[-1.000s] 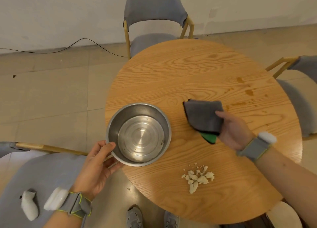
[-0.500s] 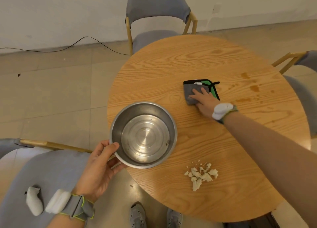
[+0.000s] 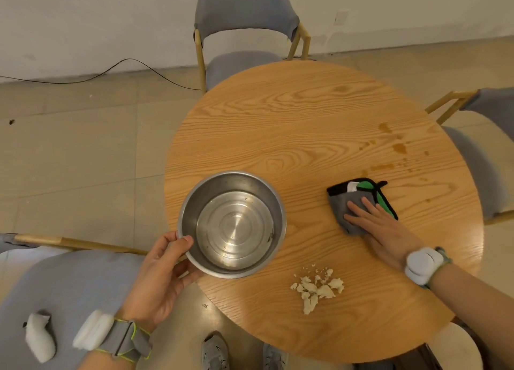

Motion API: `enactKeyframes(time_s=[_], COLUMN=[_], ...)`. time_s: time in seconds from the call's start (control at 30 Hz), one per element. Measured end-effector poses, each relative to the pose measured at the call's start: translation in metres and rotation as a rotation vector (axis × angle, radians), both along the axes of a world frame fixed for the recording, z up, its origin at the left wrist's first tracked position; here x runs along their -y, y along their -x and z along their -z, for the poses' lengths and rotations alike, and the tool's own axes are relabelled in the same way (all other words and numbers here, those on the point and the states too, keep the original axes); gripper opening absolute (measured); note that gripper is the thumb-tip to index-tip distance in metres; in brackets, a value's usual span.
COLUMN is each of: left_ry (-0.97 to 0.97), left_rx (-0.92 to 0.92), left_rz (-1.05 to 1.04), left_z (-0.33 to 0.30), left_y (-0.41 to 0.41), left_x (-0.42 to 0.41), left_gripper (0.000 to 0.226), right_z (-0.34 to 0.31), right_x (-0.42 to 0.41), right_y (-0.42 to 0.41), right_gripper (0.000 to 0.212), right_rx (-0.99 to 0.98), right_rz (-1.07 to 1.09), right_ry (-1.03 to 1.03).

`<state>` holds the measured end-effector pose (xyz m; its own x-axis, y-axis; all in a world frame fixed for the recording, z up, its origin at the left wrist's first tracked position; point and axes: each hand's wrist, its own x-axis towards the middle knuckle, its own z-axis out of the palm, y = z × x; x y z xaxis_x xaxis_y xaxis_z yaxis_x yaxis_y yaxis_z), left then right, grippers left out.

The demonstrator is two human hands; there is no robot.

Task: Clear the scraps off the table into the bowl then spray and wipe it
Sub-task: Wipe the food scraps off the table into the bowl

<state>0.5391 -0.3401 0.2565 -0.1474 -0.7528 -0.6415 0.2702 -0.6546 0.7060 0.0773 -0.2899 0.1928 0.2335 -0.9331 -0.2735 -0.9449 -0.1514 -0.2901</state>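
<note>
A round wooden table [image 3: 292, 124] fills the middle of the view. An empty steel bowl [image 3: 232, 225] sits at its left edge, partly overhanging it, and my left hand [image 3: 161, 275] grips the bowl's near-left rim. A pile of pale crumbly scraps [image 3: 317, 287] lies near the front edge, right of the bowl. My right hand [image 3: 381, 227] presses flat, fingers spread, on a grey cloth with green and black trim [image 3: 354, 202] lying on the table. Brown spill stains [image 3: 397, 147] mark the wood beyond the cloth. No spray bottle is in view.
Grey padded chairs stand at the far side [image 3: 242, 30], the right [image 3: 484, 158] and the near left [image 3: 69, 280]. A white object [image 3: 39, 336] lies on the near-left chair seat. A black cable [image 3: 125, 66] runs along the floor by the wall. My shoes [image 3: 214, 353] show below the table edge.
My right hand put the cloth down flat on the table, then slid it with the palm toward me and to the right. My left hand stayed on the bowl's rim.
</note>
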Motion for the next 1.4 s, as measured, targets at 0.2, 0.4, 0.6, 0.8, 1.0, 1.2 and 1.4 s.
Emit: enactKeyframes(time_s=[0.2,0.4,0.6,0.8,1.0,1.2,1.4], left_ry=[0.017,0.028,0.029,0.028,0.016,0.001,-0.004], left_rx=[0.003,-0.013,0.010,0.021,0.020,0.058,0.048], left_rz=[0.002,0.030,0.040,0.074,0.098,0.130,0.190], left_z=[0.001,0.002,0.005,0.007,0.009,0.012,0.013], left_y=[0.002,0.003,0.001,-0.007,-0.008,-0.007,-0.003], left_x=[0.006,0.010,0.011,0.010,0.008,0.005,0.000], left_gripper=[0.019,0.018,0.017,0.020,0.019,0.009,0.023], right_z=[-0.001,0.002,-0.012,-0.011,-0.009,-0.001,-0.001], right_x=[-0.073,-0.125,-0.111,-0.115,-0.118,-0.121,-0.121], right_y=[0.034,0.046,-0.013,-0.059,-0.113,-0.148,-0.159], right_gripper=[0.053,0.043,0.042,0.040,0.040,0.041,0.043], right_rx=[-0.005,0.012,0.218,0.369,0.365,0.366,0.320], right_rz=[0.148,0.517,0.954,1.055,0.980,0.939,0.937], right_ry=[0.006,0.031,0.076,0.004,0.021,0.038,0.038])
